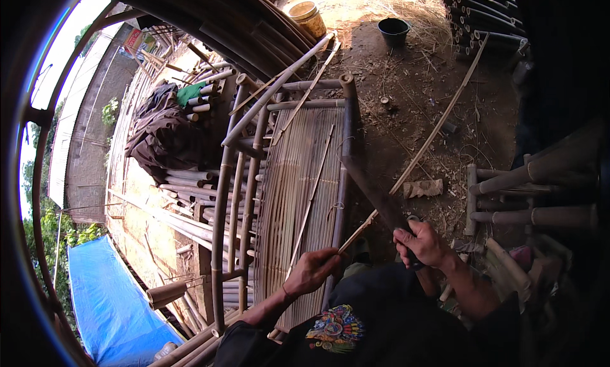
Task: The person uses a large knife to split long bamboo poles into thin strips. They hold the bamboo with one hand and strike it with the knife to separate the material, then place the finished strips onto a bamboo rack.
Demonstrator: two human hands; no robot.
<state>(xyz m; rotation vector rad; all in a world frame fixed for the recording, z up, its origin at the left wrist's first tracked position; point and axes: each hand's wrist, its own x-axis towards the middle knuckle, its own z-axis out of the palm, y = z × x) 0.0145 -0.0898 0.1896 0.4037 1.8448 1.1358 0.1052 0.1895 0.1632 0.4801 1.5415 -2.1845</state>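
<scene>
My left hand (312,271) is closed around the near end of a long, thin bamboo strip (427,146), which slants away to the far right. In my right hand (424,243) is the handle of a machete (376,197). Its dark, broad blade points up and to the left and crosses the strip just beyond my left hand; whether the edge touches it I cannot tell. Beside my left hand stands a bamboo bench (298,170) with a slatted top. A loose thin strip (312,195) lies along the slats.
A black bucket (394,33) and a yellowish bucket (307,19) stand on the littered dirt floor. Stacked bamboo poles (486,14) fill the far right. At right is a bamboo frame (534,192). Dark cloth (166,133) covers poles at left, beyond a blue tarp (111,297).
</scene>
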